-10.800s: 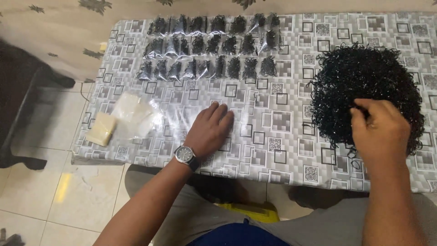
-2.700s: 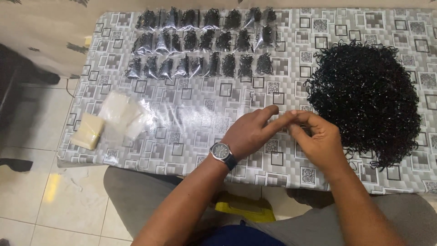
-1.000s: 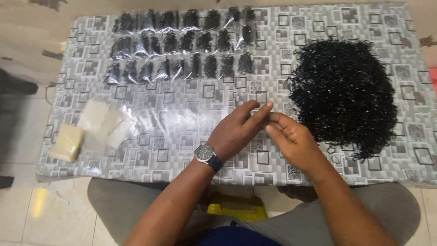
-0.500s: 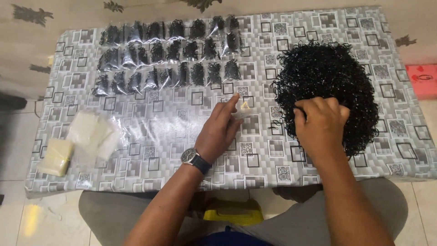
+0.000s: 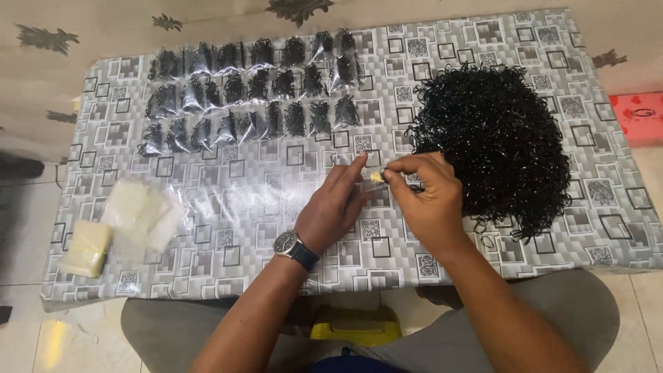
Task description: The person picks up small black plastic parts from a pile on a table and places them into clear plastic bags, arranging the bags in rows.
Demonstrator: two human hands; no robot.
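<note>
Both hands meet mid-table: left hand (image 5: 338, 207) and right hand (image 5: 425, 200) pinch a small yellowish bit (image 5: 377, 177); filled bags (image 5: 248, 90) lie at eleven o'clock, big black pile (image 5: 497, 131) at two, unbagged

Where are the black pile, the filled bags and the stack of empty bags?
black pile (image 5: 501, 135), head view, middle of the heap
filled bags (image 5: 248, 90), head view, centre of the rows
stack of empty bags (image 5: 86, 249), head view, top of the stack
</note>
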